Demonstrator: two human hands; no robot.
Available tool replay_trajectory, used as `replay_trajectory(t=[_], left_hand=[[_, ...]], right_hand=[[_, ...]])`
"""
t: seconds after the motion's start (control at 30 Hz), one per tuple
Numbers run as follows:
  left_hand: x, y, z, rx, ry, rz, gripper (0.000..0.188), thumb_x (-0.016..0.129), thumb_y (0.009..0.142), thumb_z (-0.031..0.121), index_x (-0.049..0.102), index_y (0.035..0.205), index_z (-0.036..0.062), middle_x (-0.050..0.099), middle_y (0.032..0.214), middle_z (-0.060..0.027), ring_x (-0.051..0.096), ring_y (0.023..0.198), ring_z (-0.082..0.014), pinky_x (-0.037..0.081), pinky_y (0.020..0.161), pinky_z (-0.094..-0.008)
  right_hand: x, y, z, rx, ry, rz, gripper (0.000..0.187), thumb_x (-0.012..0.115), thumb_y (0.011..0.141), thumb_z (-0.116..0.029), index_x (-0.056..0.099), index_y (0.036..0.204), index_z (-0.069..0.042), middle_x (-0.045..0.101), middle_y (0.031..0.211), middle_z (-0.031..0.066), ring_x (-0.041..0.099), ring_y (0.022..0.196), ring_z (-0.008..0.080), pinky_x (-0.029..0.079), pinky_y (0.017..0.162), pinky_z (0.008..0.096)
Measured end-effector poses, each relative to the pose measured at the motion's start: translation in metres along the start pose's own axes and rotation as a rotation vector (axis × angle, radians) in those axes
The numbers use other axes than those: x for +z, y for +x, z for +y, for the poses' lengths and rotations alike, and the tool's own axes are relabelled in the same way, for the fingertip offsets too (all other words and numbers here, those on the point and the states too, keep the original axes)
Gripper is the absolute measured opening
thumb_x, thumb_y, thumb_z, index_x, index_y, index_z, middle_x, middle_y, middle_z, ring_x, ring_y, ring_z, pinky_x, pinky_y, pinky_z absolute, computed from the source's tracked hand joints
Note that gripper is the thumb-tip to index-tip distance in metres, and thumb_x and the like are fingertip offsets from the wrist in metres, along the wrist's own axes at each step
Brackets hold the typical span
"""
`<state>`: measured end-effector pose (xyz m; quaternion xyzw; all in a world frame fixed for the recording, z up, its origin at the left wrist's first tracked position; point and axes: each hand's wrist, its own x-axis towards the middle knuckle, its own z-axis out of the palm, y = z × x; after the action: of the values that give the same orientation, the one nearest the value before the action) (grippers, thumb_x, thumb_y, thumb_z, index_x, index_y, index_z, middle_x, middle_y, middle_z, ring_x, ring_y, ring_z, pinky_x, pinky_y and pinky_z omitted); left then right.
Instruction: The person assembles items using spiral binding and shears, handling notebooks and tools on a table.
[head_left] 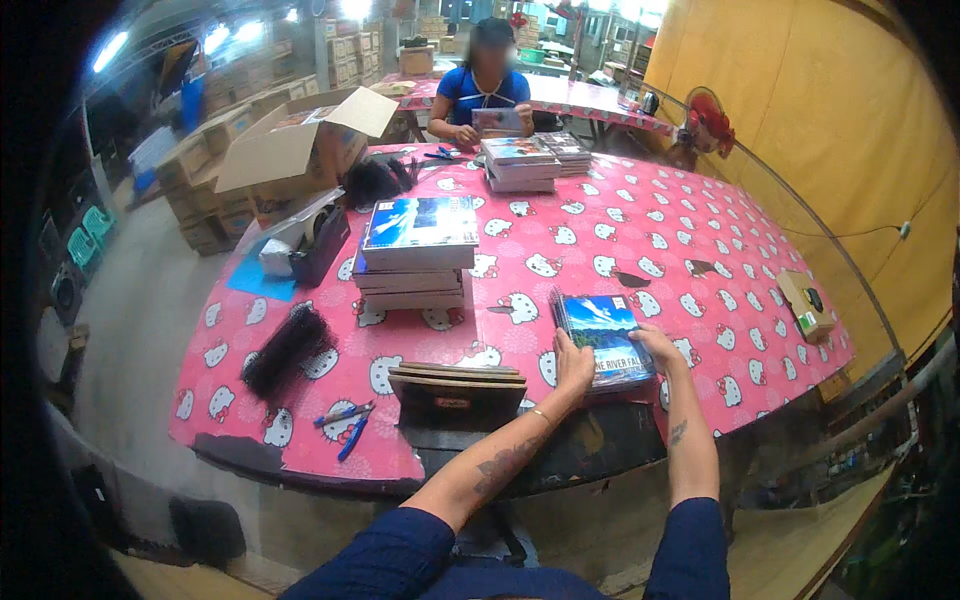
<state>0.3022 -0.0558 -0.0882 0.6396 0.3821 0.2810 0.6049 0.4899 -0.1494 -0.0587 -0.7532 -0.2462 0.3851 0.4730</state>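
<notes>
A small stack of spiral-bound notebooks [603,328] with a blue sky-and-water cover lies near the table's front edge, its dark coil along the left side. My left hand [574,365] grips the stack at its lower left, fingers along the coil side. At the right side, my right hand [657,348] holds the same stack, with its far fingers partly hidden. Left of my forearm stands a dark holder with upright brown boards [458,385]. Farther off is a taller pile of similar books [418,245].
Blue-handled pliers [352,436] and a bundle of black coils [290,352] lie at the left. Behind them are a tape dispenser [322,240] and an open carton [300,150]. Across the pink table [560,210], a co-worker [487,95] holds a book. A small box [806,307] sits right.
</notes>
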Motion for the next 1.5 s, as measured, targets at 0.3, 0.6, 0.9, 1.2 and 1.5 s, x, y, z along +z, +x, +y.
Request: replay_trajectory(t=[0.3, 0.6, 0.9, 1.2, 1.5], left_hand=[[-0.192, 0.003, 0.118, 1.092, 0.551, -0.051, 0.032, 0.074, 0.084, 0.015, 0.068, 0.115, 0.0069, 0.069, 0.117, -0.0135, 0.065, 0.109, -0.0316, 0.050, 0.095, -0.0417], [-0.342, 0.075, 0.091, 1.241, 1.106, 0.306, 0.023, 0.062, 0.088, 0.010, 0.067, 0.111, 0.0082, 0.070, 0.097, -0.0113, 0.066, 0.092, -0.0299, 0.051, 0.082, -0.0433], [-0.279, -0.087, 0.169, 1.263, 0.910, -0.027, 0.036, 0.064, 0.079, 0.003, 0.064, 0.114, 0.0089, 0.061, 0.085, -0.0043, 0.060, 0.085, -0.0221, 0.038, 0.080, -0.0375], [-0.266, -0.100, 0.171, 1.207, 1.048, -0.082, 0.033, 0.066, 0.083, 0.008, 0.065, 0.116, 0.0089, 0.061, 0.086, -0.0036, 0.061, 0.084, -0.0209, 0.038, 0.079, -0.0355], [-0.280, -0.101, 0.127, 1.144, 1.221, -0.029, 0.031, 0.066, 0.083, 0.015, 0.062, 0.114, 0.0101, 0.063, 0.091, -0.0039, 0.061, 0.087, -0.0223, 0.040, 0.084, -0.0397]], right_hand=[[0.021, -0.073, -0.008, -0.497, -0.197, 0.351, 0.058, 0.066, 0.092, -0.023, 0.047, 0.142, -0.001, 0.053, 0.141, 0.0201, 0.051, 0.130, 0.0297, 0.038, 0.109, 0.0407], [0.209, -0.145, -0.066, -0.907, -0.277, -0.102, 0.058, 0.071, 0.089, -0.024, 0.050, 0.141, -0.008, 0.045, 0.146, 0.0216, 0.041, 0.139, 0.0378, 0.031, 0.115, 0.0441], [0.216, -0.144, -0.063, -0.808, 0.144, -0.052, 0.050, 0.069, 0.094, -0.015, 0.048, 0.136, -0.001, 0.063, 0.121, 0.0113, 0.059, 0.112, 0.0184, 0.047, 0.096, 0.0348], [0.224, -0.140, -0.040, -0.661, 0.308, -0.093, 0.035, 0.067, 0.094, -0.006, 0.058, 0.127, -0.001, 0.069, 0.112, 0.0087, 0.063, 0.104, 0.0158, 0.051, 0.089, 0.0319], [0.243, -0.124, -0.025, -0.634, 0.327, -0.180, 0.051, 0.076, 0.089, -0.015, 0.052, 0.133, -0.003, 0.065, 0.118, 0.0098, 0.062, 0.107, 0.0175, 0.049, 0.094, 0.0333]])
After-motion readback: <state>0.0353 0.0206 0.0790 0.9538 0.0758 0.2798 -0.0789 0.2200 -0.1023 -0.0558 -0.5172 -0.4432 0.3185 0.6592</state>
